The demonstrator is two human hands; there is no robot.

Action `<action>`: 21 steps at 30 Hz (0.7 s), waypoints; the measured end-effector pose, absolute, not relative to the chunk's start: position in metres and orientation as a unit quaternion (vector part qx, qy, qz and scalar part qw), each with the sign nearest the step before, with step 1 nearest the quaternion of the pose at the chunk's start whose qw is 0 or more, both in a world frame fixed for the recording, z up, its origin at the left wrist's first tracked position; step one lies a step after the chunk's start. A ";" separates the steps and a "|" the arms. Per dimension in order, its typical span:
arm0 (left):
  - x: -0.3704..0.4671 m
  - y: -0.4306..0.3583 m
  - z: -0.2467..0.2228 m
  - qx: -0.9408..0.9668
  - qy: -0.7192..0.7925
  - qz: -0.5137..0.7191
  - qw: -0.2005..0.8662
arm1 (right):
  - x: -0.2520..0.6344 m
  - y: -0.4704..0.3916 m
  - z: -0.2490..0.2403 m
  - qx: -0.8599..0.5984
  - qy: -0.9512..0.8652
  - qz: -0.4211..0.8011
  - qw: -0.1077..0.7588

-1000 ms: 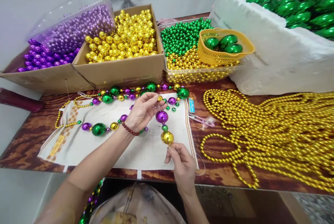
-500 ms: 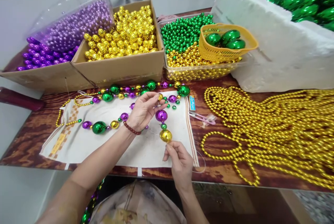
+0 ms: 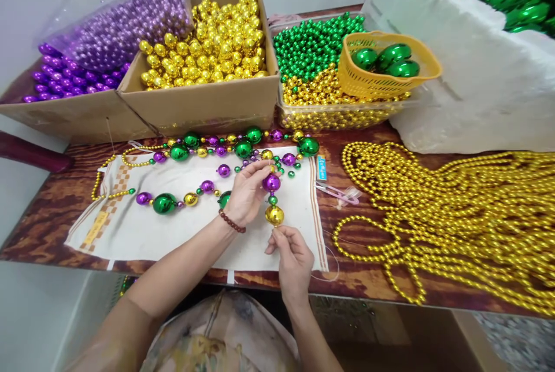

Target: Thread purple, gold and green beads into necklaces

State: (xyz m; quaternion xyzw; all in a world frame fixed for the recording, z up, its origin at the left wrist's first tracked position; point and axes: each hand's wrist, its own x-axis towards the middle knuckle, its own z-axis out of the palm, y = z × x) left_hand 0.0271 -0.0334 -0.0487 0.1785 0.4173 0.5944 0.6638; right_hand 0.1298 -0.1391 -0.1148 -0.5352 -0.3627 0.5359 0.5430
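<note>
My left hand (image 3: 247, 191), with a brown bead bracelet at the wrist, pinches the upper end of a short strand at a small gold bead. Below its fingertips hang a purple ball (image 3: 271, 183), a small green bead (image 3: 273, 200) and a gold ball (image 3: 274, 215). Just under the gold ball, my right hand (image 3: 292, 259) is closed on the thin clear string. Beaded strands with green balls (image 3: 165, 199), purple balls (image 3: 144, 198) and gold balls lie on the white cloth (image 3: 195, 242).
Behind are cardboard boxes of gold balls (image 3: 208, 42) and purple balls (image 3: 69, 80), a tub of green and gold beads, a yellow basket (image 3: 368, 80) and a foam box (image 3: 468, 71). Gold bead chains (image 3: 455, 216) and pink scissors (image 3: 342, 194) lie right.
My left hand has slid down to pinch right above the purple ball. The view has shifted slightly. My right hand stays below the gold ball.
</note>
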 end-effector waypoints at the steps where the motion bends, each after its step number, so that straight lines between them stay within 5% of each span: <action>1: 0.031 -0.035 -0.051 0.166 0.416 0.590 0.672 | 0.129 -0.139 -0.116 -0.540 -0.360 0.533 0.543; 10: 0.063 -0.035 -0.074 0.341 0.462 0.526 0.628 | 0.166 -0.130 -0.113 -0.583 -0.393 0.534 0.470; 14: 0.061 -0.038 -0.079 0.541 0.436 0.421 0.584 | 0.204 -0.102 -0.102 -0.609 -0.336 0.453 0.557; 21: 0.066 -0.053 -0.082 0.749 0.446 0.272 0.407 | 0.215 -0.085 -0.107 -0.539 -0.275 0.541 0.584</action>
